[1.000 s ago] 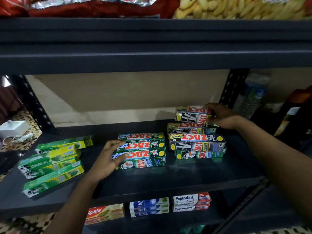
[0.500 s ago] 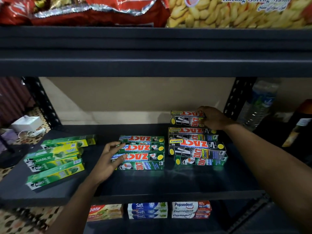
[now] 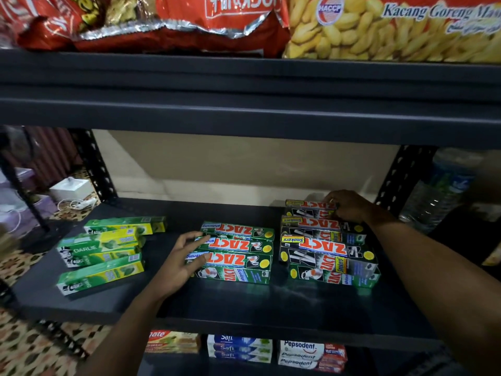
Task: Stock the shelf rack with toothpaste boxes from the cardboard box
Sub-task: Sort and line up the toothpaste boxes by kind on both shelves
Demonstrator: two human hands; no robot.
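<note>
On the dark shelf (image 3: 244, 302) lie three groups of toothpaste boxes. Green and yellow Darlie boxes (image 3: 103, 251) sit at the left. A green Zact stack (image 3: 238, 253) is in the middle, and my left hand (image 3: 181, 264) rests against its left end with fingers spread. At the right is a taller black Zact Smokers stack (image 3: 328, 253). My right hand (image 3: 349, 207) grips the right end of the topmost black Zact box (image 3: 309, 208) at the back of that stack. The cardboard box is not in view.
Snack bags (image 3: 379, 28) fill the shelf above. The shelf below holds Colgate (image 3: 173, 341), Safi (image 3: 240, 348) and Pepsodent (image 3: 311, 355) boxes. A water bottle (image 3: 444, 191) stands past the right upright. A white box (image 3: 70, 188) and cables lie on the floor at left.
My right hand has pushed the top black Zact box farther back on the right stack. The left hand stays at the green stack's left end. The camera view has tilted up a little.
</note>
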